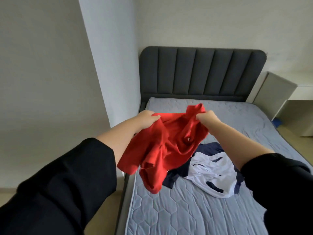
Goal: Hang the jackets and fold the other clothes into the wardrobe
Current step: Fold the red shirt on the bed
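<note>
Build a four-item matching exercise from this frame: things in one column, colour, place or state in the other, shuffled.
1 red garment
2 white and navy garment
3 headboard
4 mattress

A light blue, quilted
B dark grey, padded, upright
C gripped by left hand and right hand
D crumpled on the mattress

Pairs: 1-C, 2-D, 3-B, 4-A

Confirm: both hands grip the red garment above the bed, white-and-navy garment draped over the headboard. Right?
No. Head view: the white-and-navy garment lies crumpled on the mattress, not the headboard. Left hand and right hand do grip the red garment above it.
</note>
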The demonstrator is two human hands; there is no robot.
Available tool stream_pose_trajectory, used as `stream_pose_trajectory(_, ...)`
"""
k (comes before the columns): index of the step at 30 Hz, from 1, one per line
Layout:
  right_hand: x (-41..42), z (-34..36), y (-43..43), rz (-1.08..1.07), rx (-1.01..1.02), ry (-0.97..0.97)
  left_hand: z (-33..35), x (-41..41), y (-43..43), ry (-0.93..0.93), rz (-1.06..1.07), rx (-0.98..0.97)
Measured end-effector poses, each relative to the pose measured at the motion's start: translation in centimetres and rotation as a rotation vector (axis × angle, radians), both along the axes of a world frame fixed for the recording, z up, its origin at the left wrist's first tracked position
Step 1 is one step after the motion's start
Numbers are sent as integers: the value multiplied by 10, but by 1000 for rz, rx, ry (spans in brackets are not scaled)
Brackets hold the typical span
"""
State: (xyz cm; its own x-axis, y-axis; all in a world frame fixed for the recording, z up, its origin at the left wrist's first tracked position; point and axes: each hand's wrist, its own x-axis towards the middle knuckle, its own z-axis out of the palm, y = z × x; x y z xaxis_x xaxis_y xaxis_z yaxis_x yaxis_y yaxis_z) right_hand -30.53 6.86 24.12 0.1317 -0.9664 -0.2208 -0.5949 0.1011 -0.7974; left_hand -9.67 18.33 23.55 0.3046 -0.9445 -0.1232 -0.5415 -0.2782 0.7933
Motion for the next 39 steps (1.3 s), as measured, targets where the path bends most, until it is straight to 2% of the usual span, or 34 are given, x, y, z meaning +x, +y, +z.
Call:
stream_pose_trajectory(3, 1, -6, 11, 253, -87, -7, 24, -16, -12, 158, 15, -69)
stream_pose_trajectory(5, 4, -3, 22, 380, 1, -157, 33, -25, -18, 193, 9, -84)
stream_pose_trajectory(8, 7, 7, 35, 517, 184, -367, 41, -35, -22, 148, -3, -98)
stream_pose_trajectory(12, 11, 13, 43, 622, 182, -311, 50, -40, -24, 188, 30, -178)
stream_pose_trajectory(16, 26, 13, 46, 302, -23, -190, 56, -39, -26, 263, 62, -219)
stream_pose_trajectory(19, 32, 20, 39, 11, 74, -427, 58, -36, -25, 372, 116, -264)
stream_pose_trajectory(21, 30, 26, 29, -161, 139, -581, 57, -35, -20, 368, 70, -218)
stream_pose_trajectory(25, 22, 34, 13, -300, 250, -745, 38, -31, -7, 107, -263, -55)
stream_pose_trajectory(27, 19, 37, 8, -324, 278, -837, 23, -33, -2, -140, -388, -27)
stream_pose_trajectory(29, 17, 39, 7, -327, 255, -878, 13, -41, 1, -378, -367, -60)
stream_pose_trajectory(30, 15, 39, 7, -324, 225, -842, 10, -44, 0, -382, -321, -102)
stream_pose_trajectory(31, 11, 37, 5, -317, 191, -802, 10, -46, -2, -292, -261, -137)
stream_pose_trajectory(33, 2, 33, 2, -313, 150, -727, 18, -47, -7, 28, -131, -156)
stream_pose_trajectory(36, -14, 29, 7, -149, 105, -557, 38, -48, -12, 423, -35, -168)
stream_pose_trajectory(37, -20, 25, 6, -111, 125, -503, 43, -49, -13, 532, -32, -193)
stream_pose_trajectory(39, -27, 17, 8, -11, 267, -533, 52, -54, -17, 687, -19, -221)
